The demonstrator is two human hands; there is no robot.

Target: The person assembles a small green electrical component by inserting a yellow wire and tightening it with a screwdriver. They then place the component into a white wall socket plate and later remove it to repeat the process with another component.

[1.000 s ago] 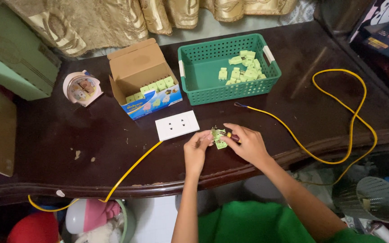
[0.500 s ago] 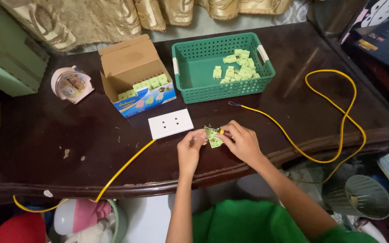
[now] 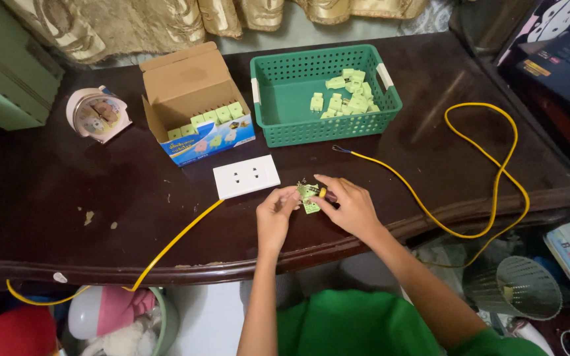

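Centrally, just below mid-frame, a small green part (image 3: 309,196) is pinched between both hands over the dark table (image 3: 67,191). Left hand (image 3: 274,214) and right hand (image 3: 349,206) are narrowly closed on it. A white outlet plate (image 3: 246,176) lies just up-left.

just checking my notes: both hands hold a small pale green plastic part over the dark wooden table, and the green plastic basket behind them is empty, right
Not quite. The head view shows the green plastic basket is not empty: a pile of small pale green parts lies in its right half. The rest stands: the left hand and right hand hold a small pale green plastic part over the dark wooden table.
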